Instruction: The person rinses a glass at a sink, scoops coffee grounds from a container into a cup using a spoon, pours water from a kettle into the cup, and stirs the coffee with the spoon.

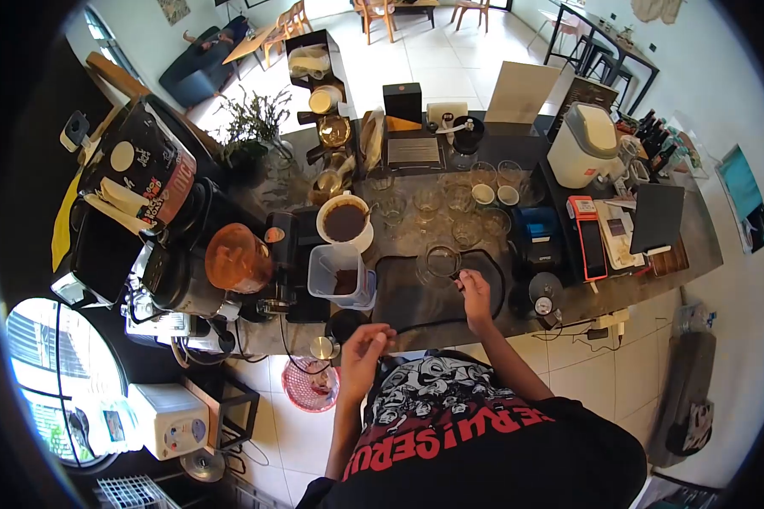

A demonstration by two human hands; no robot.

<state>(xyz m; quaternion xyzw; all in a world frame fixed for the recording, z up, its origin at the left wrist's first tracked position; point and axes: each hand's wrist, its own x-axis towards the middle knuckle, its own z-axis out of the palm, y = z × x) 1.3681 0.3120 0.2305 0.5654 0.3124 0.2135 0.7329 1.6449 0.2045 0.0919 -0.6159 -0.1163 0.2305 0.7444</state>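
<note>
My right hand [475, 297] is closed with its fingertips at the handle of a clear glass cup [441, 261], which is over the dark mat [399, 293] on the counter. My left hand [367, 349] hangs by the counter's front edge, fingers loosely bent, with nothing visible in it. A round metal-topped tool [323, 347] is just left of it. Beyond that hand is a clear square plastic container [334, 276] with brown grounds in the bottom. Behind it, a white dripper [367, 237] holds dark coffee.
Several clear glasses [427, 200] stand behind the mat. A grinder with an orange hopper [238, 259] and an espresso machine are on the left. To the right are a blue-black box [539, 236], a card terminal [591, 242] and a kettle-like dark vessel [546, 293]. A pink basket [301, 399] sits on the floor.
</note>
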